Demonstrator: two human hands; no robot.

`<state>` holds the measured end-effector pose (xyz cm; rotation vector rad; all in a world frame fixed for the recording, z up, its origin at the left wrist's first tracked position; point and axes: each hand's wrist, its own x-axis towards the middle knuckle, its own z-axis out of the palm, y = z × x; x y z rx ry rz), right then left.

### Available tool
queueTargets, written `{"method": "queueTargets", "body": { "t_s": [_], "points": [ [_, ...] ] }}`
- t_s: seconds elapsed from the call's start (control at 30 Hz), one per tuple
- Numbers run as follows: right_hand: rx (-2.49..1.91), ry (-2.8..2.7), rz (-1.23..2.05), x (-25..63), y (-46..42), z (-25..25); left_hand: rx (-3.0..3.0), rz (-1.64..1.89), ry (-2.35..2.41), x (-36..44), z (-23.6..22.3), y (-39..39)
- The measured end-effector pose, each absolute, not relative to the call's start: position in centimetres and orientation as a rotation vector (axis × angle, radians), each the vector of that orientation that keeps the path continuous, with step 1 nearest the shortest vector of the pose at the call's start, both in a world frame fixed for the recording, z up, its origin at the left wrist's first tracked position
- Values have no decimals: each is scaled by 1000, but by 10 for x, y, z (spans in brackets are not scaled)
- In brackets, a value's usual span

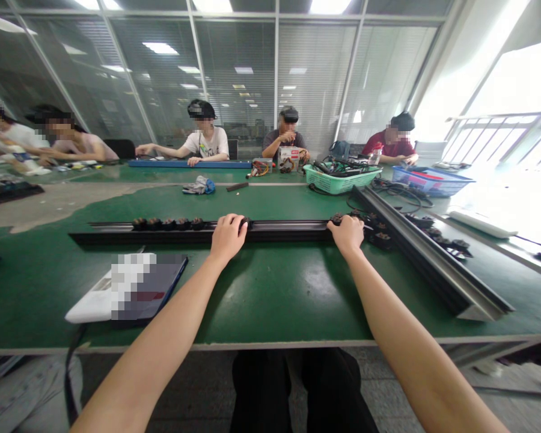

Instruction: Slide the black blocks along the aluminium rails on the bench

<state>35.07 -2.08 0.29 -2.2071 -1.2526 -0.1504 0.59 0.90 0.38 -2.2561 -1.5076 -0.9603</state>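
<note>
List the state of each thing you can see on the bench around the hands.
Left hand: curled over a black fitting on the rail
Right hand: resting on the rail, beside fittings
Black rail: lying flat across the bench
Black fittings: sitting in a row along the rail
Angled metal rail: lying diagonally, right of the hands
Green plastic basket: full of cables
Blue plastic basket: holding cables

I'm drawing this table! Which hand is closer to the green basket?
Right hand is nearer: it rests on the black rail, in front of the green basket. The left hand sits farther along that rail, well left of the basket.
</note>
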Motion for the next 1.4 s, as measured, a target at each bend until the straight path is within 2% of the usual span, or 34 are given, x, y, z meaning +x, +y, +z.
{"method": "queueTargets", "body": {
  "t_s": [1.4],
  "points": [
    [-2252,-1212,-127,364,-20,3,-2273,-975,-1509,5,3,11]
  ]
}}
